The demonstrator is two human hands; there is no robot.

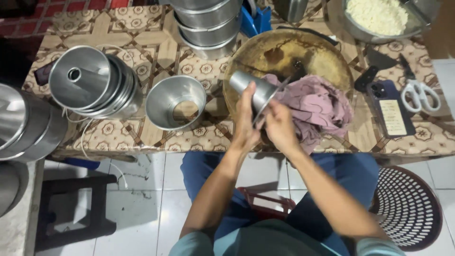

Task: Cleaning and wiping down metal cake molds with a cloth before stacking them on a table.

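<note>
1. The left hand (246,125) is closed around a metal cone (253,92), the centre tube of a cake tin, and holds it tilted, narrow end up and to the left, over the near edge of the table (142,137).
2. The right hand (280,127) grips the cone's wide flange from below, close against a mauve cloth (315,106); whether its fingers also pinch the cloth I cannot tell.
3. To do this well, I judge the left hand should keep the cone steady and turn it slowly, so the right hand reaches all round the flange.
4. Both forearms come up from the lap, elbows bent, wrists nearly touching.
5. The cloth lies in a large greasy bowl (289,52) just behind the hands.
6. To the left sits an open round tin (175,102), then a stack of tube tins (92,83) on its side.
7. To the right lie a phone (386,104) and scissors (419,92).
</note>
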